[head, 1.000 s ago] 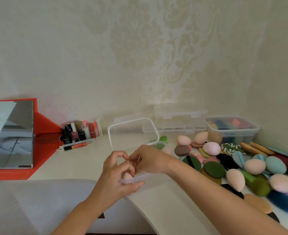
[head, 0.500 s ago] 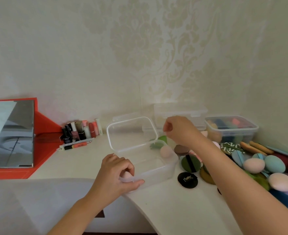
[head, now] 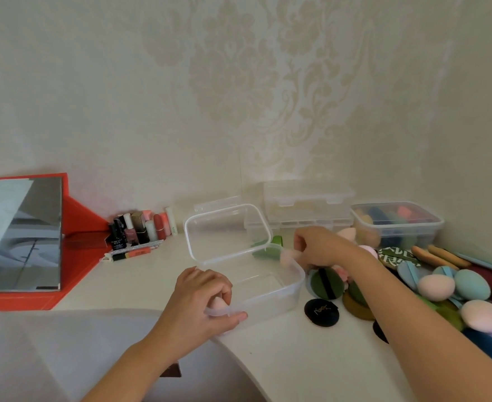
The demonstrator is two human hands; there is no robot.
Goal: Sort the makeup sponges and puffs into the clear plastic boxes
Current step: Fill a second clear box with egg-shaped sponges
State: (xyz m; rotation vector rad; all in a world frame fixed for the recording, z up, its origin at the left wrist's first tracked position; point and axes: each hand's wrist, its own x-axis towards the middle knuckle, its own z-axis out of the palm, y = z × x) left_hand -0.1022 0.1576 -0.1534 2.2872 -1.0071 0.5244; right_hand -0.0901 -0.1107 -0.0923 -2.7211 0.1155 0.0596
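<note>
Makeup sponges and puffs (head: pixel 436 288), soft egg shapes in pink and teal and flat velvety rounds in green, black and blue, lie heaped at 3 o'clock of the open clear plastic box (head: pixel 271 300), a glossy rounded rectangle whose lid (head: pixel 227 233) stands tilted at its 11 o'clock. The right hand (head: pixel 323 248) pinches a small pink sponge (head: pixel 287 256) in curled fingers, the sponge jutting toward 9 o'clock of the hand over the box's far right rim. The left hand (head: pixel 201 303) clasps the box's near left corner at 7 o'clock, thumb flat along the rim, fingers curled over a second pink sponge (head: pixel 218 303).
</note>
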